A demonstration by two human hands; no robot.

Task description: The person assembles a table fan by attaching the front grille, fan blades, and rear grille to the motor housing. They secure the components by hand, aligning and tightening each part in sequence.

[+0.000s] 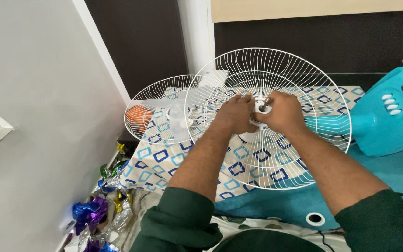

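A white wire fan guard point(304, 79) stands tilted on the bed, mounted on a teal fan body point(388, 116). My left hand point(233, 113) and my right hand point(283, 112) meet at the guard's centre, fingers closed around a small white hub piece point(262, 109) on the motor shaft. A second white wire guard point(148, 105) lies further left, with clear fan blades point(176, 114) resting on it. Both of my sleeves are dark green.
A cloth with blue squares point(157, 163) covers the bed under the guards. A teal sheet with white eyelets point(276, 200) lies nearer me. Shiny foil scraps point(94, 210) sit on the floor by the grey wall. An orange object point(138, 114) shows behind the left guard.
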